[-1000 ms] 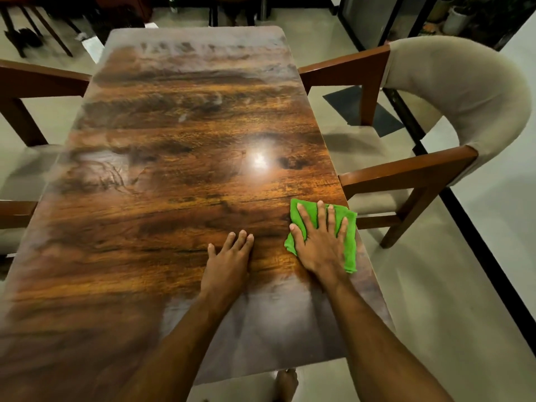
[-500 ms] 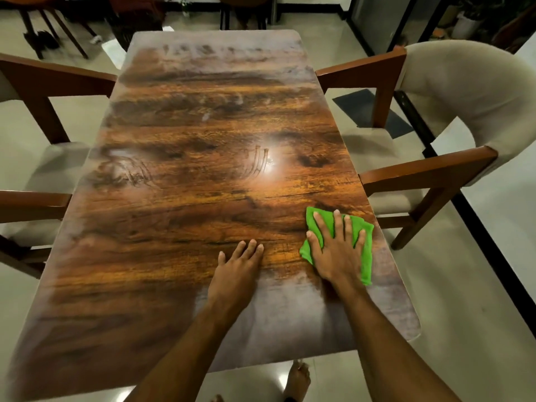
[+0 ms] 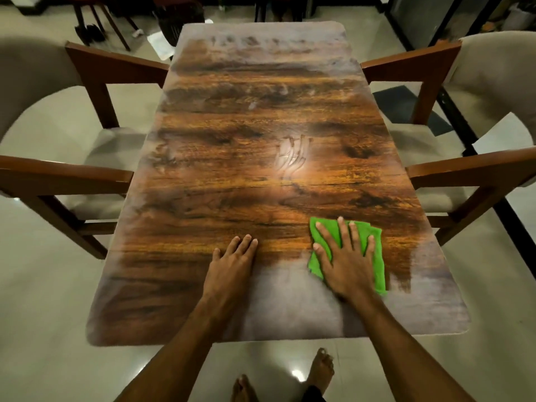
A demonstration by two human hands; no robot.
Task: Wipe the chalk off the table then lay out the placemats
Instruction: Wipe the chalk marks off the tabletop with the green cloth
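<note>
A long glossy wooden table (image 3: 232, 175) stretches away from me. My right hand (image 3: 346, 259) lies flat with spread fingers on a folded green cloth (image 3: 377, 256) near the table's right front. My left hand (image 3: 232, 262) rests flat on the bare wood to the left of it, fingers together. Pale chalk scribbles (image 3: 293, 152) show in the glare at the table's middle. Fainter marks (image 3: 269, 94) lie further back, and a hazy film covers the near edge (image 3: 290, 309). No placemats are in view.
Wooden armchairs with beige cushions stand on both sides, left (image 3: 69, 140) and right (image 3: 470, 134). Dark furniture legs (image 3: 95, 21) and a white sheet (image 3: 158, 43) lie on the floor beyond the far end. My bare feet (image 3: 319, 369) stand on the tiled floor below the near edge.
The view has shifted left, bringing the left chair and the whole table into sight. Both hands and the cloth hold about the same spot on the table.
</note>
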